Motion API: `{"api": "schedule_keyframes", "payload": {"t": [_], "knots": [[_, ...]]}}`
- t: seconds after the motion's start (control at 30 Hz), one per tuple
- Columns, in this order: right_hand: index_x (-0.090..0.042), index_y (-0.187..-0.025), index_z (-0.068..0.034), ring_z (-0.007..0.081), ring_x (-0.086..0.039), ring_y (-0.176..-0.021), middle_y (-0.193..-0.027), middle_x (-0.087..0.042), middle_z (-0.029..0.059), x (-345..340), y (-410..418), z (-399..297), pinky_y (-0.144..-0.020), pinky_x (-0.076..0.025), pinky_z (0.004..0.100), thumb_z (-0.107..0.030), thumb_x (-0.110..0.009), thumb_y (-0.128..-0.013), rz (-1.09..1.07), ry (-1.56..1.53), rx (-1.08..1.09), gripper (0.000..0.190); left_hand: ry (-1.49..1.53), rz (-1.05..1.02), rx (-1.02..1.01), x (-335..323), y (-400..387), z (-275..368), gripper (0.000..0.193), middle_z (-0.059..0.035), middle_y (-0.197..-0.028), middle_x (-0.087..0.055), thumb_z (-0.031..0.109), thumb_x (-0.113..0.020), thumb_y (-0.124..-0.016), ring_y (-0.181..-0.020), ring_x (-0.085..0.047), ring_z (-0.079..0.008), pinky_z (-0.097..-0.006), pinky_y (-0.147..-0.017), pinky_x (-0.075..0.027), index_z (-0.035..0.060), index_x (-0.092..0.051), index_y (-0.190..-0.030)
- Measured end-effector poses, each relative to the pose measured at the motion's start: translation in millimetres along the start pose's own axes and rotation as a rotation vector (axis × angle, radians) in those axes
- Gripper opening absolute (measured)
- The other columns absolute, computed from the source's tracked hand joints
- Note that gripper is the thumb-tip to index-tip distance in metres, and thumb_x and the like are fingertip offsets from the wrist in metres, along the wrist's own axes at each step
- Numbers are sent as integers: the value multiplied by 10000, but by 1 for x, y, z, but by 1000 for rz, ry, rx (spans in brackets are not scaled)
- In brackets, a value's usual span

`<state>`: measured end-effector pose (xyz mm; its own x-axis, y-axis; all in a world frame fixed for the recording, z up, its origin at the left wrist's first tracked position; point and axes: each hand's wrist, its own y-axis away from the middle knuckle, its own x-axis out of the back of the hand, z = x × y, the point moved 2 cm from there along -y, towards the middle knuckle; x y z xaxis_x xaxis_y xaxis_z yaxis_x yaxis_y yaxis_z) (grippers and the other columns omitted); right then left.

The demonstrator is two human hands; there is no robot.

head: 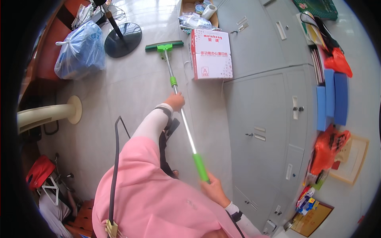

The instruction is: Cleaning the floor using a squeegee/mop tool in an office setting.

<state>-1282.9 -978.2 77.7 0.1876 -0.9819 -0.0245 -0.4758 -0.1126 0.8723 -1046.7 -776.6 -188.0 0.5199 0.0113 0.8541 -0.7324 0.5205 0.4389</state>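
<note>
A sponge mop with a metal pole (188,131) runs slantwise away from my body. My left hand (175,101) grips the pole just below its green collar (173,81). At the near end, my right hand (215,189) is closed around the base of the green handle grip (200,167). The mop head (164,46), dark green with a bright green bracket, is at the far end over the grey tiled floor (143,89). To its right stands a white and red paper carton (212,55) bearing printed writing.
Grey metal cabinets (259,104) line the right side. On the left are a tied plastic bag (82,52), a round black stand base (123,40) and a cream tower-shaped appliance (47,114). An open cardboard box (214,19) with packets stands behind the carton.
</note>
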Motion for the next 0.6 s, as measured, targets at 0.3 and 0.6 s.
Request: {"api": "schedule_keyframes", "payload": {"t": [0.3, 0.6], "knots": [[-420, -1261, -15, 112, -493, -1009, -1144, -529, 59, 71, 154, 270, -862, -398, 234, -78, -537, -844, 44, -201, -16, 438, -74, -306, -362, -129, 126, 231, 254, -94, -852, -626, 287, -670, -678, -941, -547, -286, -739, -707, -272, 97, -668, -847], [-583, -1068, -2, 113, -502, -556, -687, -583, 39, 161, 457, 403, -481, -408, 288, -63, -652, -696, 558, 528, -374, 383, 165, -565, -902, -183, 264, 523, 313, -61, -827, -628, 362, -701, -665, -844, -596, -257, -649, -629, -354, 95, -646, -818]]}}
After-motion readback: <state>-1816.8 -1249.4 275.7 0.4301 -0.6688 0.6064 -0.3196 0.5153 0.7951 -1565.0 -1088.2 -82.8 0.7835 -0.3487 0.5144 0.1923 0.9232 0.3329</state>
